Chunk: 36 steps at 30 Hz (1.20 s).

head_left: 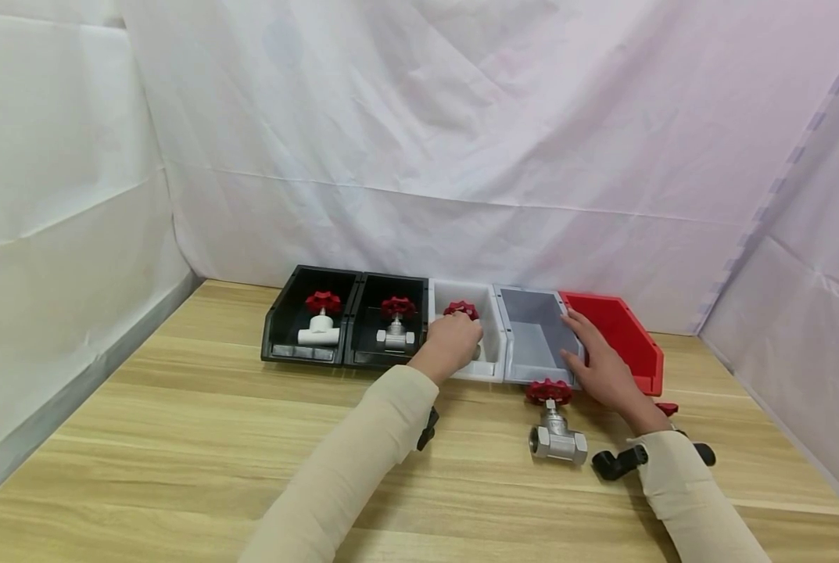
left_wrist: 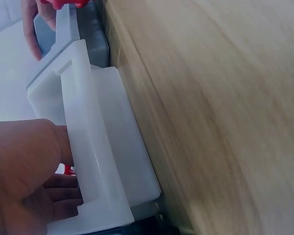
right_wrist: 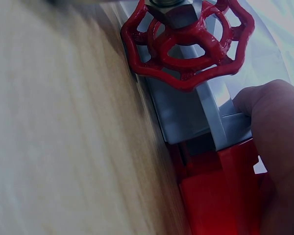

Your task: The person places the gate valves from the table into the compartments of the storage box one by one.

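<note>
My left hand (head_left: pixel 454 344) reaches into the white bin (head_left: pixel 493 367), its fingers curled at a gate valve with a red handwheel (head_left: pixel 461 309). Much of that valve is hidden by the hand; in the left wrist view the fingers (left_wrist: pixel 61 196) are behind the bin's front lip (left_wrist: pixel 95 147). My right hand (head_left: pixel 602 374) rests at the right side of the grey bin (head_left: pixel 532 374), fingers extended over its rim and thumb near the front corner. Just in front of the grey bin, a metal gate valve (head_left: pixel 558 438) with a red handwheel stands on the table.
Two black bins at left hold a white plastic valve (head_left: pixel 319 332) and a metal valve (head_left: pixel 395 332). A red bin (head_left: pixel 612 328) ends the row at right. Black fittings (head_left: pixel 616 463) lie by the right sleeve. A white curtain (head_left: pixel 419 156) hangs behind.
</note>
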### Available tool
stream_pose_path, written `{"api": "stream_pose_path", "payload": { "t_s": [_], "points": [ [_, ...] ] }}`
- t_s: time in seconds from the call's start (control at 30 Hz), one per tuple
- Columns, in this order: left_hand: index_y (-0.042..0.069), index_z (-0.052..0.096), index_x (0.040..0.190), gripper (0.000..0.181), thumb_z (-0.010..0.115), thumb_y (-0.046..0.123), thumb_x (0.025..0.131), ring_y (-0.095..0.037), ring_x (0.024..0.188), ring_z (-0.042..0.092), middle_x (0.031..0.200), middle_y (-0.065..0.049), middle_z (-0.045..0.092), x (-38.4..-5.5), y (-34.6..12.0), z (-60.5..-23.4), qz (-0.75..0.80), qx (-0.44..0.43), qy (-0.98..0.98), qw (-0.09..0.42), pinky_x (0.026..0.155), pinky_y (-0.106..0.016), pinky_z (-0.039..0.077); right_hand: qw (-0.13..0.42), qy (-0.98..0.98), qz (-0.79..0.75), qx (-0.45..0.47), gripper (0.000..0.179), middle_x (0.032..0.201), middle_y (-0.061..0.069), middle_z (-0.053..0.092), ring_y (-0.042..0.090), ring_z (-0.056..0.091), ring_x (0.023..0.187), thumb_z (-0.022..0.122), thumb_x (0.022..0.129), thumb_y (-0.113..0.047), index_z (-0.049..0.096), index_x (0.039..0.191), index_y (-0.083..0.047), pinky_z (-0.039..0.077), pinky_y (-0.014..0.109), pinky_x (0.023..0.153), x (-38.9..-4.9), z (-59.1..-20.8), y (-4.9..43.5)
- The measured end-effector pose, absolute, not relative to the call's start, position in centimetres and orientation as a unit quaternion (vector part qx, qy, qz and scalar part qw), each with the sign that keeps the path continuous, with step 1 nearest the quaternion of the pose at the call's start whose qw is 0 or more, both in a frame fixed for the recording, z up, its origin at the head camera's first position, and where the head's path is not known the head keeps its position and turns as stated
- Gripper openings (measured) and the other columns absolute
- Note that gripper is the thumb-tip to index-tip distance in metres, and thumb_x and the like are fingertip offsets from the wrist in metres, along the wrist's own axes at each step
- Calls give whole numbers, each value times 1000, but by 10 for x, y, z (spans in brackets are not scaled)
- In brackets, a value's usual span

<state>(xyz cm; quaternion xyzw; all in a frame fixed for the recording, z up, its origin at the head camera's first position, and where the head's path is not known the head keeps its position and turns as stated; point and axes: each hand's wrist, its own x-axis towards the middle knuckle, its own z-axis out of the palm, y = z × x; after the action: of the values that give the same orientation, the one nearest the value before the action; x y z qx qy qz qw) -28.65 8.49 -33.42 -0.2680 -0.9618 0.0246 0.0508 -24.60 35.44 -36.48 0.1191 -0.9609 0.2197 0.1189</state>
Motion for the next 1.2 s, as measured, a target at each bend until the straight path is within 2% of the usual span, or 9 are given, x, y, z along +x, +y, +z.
{"api": "stream_pose_path", "payload": {
  "t_s": [1.0, 1.2],
  "points": [
    [19, 70, 111, 19, 57, 20, 97, -21, 96, 62, 109, -6, 66, -286, 88, -331, 8, -255, -967, 32, 71, -42, 54, 118, -961, 222, 116, 78, 158, 9, 14, 46, 33, 130, 65, 90, -17, 20, 154, -23, 42, 63, 83, -245, -365, 354],
    [19, 70, 109, 18, 59, 19, 95, -20, 94, 62, 107, -5, 66, -286, 88, -331, 2, -253, -967, 30, 71, -41, 54, 118, -962, 220, 114, 78, 158, 10, 14, 46, 32, 130, 65, 90, -16, 20, 154, -23, 41, 64, 84, -246, -365, 354]
  ]
}}
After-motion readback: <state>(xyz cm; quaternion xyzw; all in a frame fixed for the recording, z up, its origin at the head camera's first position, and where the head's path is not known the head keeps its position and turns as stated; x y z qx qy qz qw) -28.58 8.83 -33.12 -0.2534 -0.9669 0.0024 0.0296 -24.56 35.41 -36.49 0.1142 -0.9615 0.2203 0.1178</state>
